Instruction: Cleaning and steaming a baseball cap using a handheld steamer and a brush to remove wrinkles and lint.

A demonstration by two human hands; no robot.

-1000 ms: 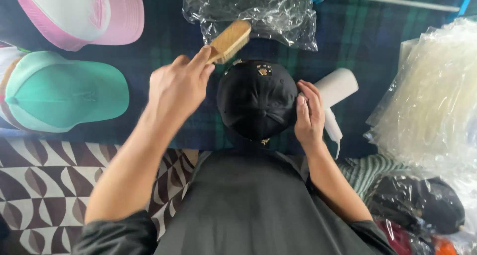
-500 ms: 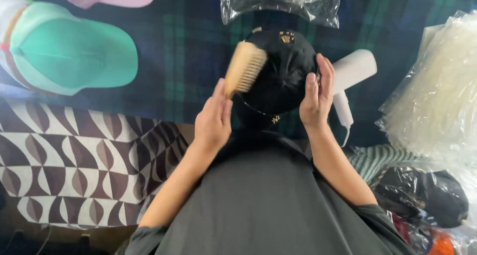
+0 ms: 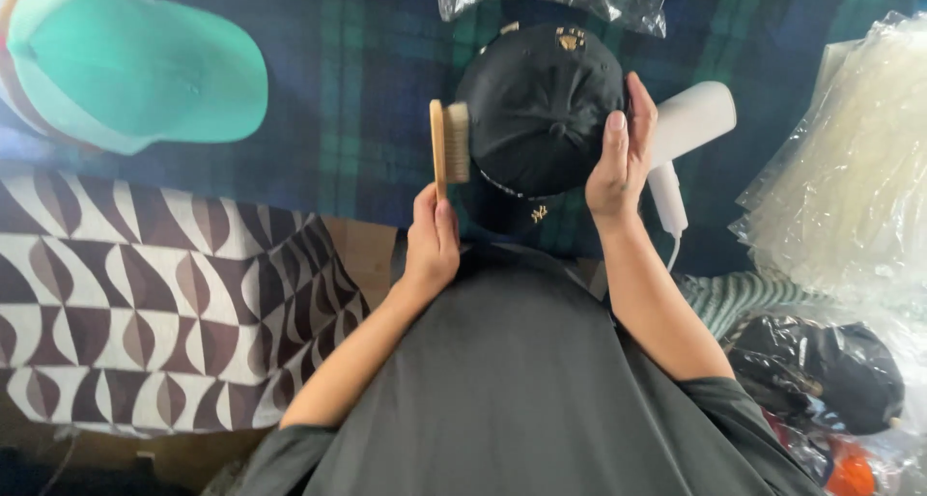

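Head view: a black cap point(image 3: 539, 105) sits at the middle of the plaid surface point(image 3: 367, 81), its crown facing up. The left hand point(image 3: 432, 240) pinches a wooden brush point(image 3: 448, 148) by its lower end; the brush's long axis runs away from the person, bristles touching the cap's left side. The right hand point(image 3: 618, 153) lies spread, palm against the cap's right side, beside a white handheld device point(image 3: 681, 143).

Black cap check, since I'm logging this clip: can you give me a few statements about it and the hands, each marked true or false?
1. The left hand holds a wooden brush against the black cap. True.
2. The right hand rests on the teal cap. False: it steadies the black cap's side.
3. A white handheld appliance lies right of the black cap. True.
4. The brush bristles face away from the black cap. False: they face it.
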